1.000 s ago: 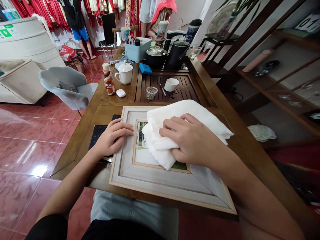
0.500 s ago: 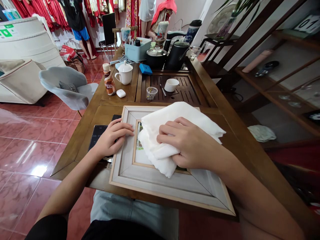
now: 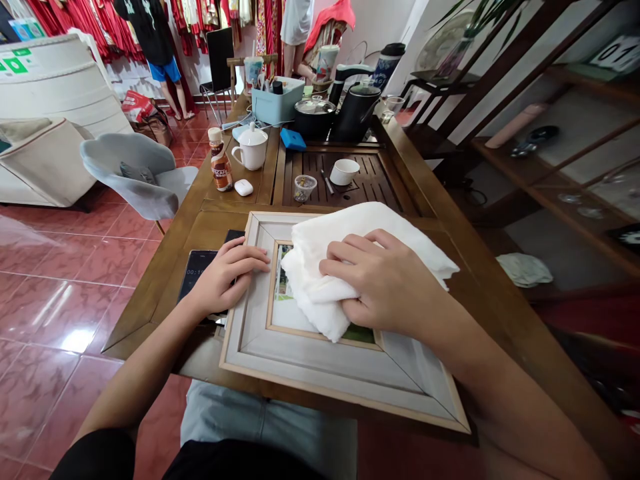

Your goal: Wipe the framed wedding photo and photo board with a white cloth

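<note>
A wide picture frame (image 3: 320, 367) with pale grey borders and light wooden edges lies flat at the near end of the table. My right hand (image 3: 370, 280) is closed on a bunched white cloth (image 3: 345, 233), pressing it over the middle of the frame. Part of the picture (image 3: 283, 273) shows to the left of the cloth; the rest is mostly covered. My left hand (image 3: 233, 273) rests on the frame's left border, fingers stretched out and holding nothing. Beneath that wrist a phone (image 3: 197, 267) lies partly hidden.
Farther up the wooden table (image 3: 165, 293) stand a bottle (image 3: 220, 163), a lidded white mug (image 3: 251, 148), a small plastic cup (image 3: 305, 189) and a white bowl (image 3: 345, 172). Behind them are a blue bin (image 3: 277, 103) and a black kettle (image 3: 356, 110). A grey chair (image 3: 133, 170) is at left.
My right hand has slid the cloth a little to the right and away from me, baring more of the picture at its left and near edge. My left hand stays in place.
</note>
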A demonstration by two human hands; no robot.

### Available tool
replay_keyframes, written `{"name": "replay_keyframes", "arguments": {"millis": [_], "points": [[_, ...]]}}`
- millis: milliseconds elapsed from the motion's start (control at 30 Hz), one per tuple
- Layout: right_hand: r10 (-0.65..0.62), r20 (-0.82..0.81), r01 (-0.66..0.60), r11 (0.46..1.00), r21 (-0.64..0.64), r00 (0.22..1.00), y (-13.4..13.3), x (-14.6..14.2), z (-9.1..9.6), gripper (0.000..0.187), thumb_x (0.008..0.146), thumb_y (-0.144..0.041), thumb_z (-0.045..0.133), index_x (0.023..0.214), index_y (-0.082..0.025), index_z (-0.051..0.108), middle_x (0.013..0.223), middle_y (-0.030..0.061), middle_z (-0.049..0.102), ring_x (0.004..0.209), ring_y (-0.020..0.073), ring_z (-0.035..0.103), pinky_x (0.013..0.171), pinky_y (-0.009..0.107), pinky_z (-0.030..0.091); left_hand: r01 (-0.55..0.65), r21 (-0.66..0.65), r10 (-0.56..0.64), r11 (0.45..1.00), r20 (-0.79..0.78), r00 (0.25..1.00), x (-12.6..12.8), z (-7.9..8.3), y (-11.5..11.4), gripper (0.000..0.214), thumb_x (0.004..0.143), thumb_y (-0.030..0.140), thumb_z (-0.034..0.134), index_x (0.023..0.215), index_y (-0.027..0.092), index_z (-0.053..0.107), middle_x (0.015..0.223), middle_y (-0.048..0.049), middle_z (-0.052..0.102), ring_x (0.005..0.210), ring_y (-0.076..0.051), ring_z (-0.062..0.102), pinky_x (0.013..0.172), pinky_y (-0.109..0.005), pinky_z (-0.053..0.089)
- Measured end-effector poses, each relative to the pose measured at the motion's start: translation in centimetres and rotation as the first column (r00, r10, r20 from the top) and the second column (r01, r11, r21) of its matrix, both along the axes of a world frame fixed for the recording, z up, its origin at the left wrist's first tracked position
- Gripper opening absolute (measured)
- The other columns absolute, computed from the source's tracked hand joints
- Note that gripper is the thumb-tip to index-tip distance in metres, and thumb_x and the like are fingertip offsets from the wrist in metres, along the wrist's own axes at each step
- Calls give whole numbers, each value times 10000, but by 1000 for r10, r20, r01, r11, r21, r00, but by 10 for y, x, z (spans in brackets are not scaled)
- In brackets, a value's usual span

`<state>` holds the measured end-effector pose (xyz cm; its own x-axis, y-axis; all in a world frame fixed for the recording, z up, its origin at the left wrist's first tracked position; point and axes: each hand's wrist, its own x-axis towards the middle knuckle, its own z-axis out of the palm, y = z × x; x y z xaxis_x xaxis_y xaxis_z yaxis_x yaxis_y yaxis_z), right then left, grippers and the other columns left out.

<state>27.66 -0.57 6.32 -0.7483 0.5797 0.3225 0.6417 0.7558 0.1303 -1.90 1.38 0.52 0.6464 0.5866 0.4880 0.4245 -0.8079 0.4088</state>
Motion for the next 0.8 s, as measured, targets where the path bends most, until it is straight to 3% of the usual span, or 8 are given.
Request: {"name": "replay_keyframes", "arguments": {"millis": [100,267,367,467,567,700,800], "points": [[88,-31,-91,989,-119,996,0,0,2,179,653,-102,535,767,-218,610,823,28,652,773,203,510,756,339,308,-7,-4,7,1000,-6,1000,0,0,0,366,974,93,370,1137,214,673,1210,-61,730,1227,-190,671,1241,-441,314],[239,-105,-260,913,-316,965,-2,0,4,175,625,-91,527,733,-209,596,786,0,629,734,172,497,763,334,310,-14,-9,14,1000,1,1000,1,0,-1,370,957,81,375,1120,217,678,1207,-58,732,1227,-194,672,1241,-439,320],[201,-85,-217,941,-259,976,-2,0,1,180,627,-98,525,742,-213,603,803,10,642,752,183,508,768,346,306,-21,-19,21,1000,-9,1000,0,0,0,367,958,89,377,1119,221,679,1208,-57,734,1224,-192,674,1242,-439,321],[72,-75,-79,992,-103,995,-1,1,-4,183,644,-109,526,761,-218,615,821,28,651,773,204,510,760,356,302,-25,-30,24,999,-23,999,0,0,0,367,953,100,382,1125,224,682,1210,-59,736,1224,-195,675,1244,-445,318],[-24,-72,23,999,-22,997,0,1,-6,189,660,-104,520,775,-214,622,828,35,654,779,211,507,747,354,302,-16,-26,16,1000,-18,1000,-1,0,1,366,954,104,382,1128,224,680,1206,-60,737,1224,-195,675,1243,-448,316],[80,-78,-91,985,-144,994,1,1,-1,189,638,-96,522,758,-213,609,813,25,638,768,201,500,755,348,310,-2,-14,2,1000,-7,1000,0,0,0,371,955,96,378,1131,220,680,1207,-61,736,1225,-194,674,1246,-445,311],[213,-107,-236,923,-304,971,0,0,3,194,623,-85,526,749,-211,602,801,6,633,755,179,507,767,341,313,-26,-23,25,999,-25,999,1,0,-1,369,944,103,384,1120,222,686,1205,-61,736,1216,-195,675,1249,-443,314]]}}
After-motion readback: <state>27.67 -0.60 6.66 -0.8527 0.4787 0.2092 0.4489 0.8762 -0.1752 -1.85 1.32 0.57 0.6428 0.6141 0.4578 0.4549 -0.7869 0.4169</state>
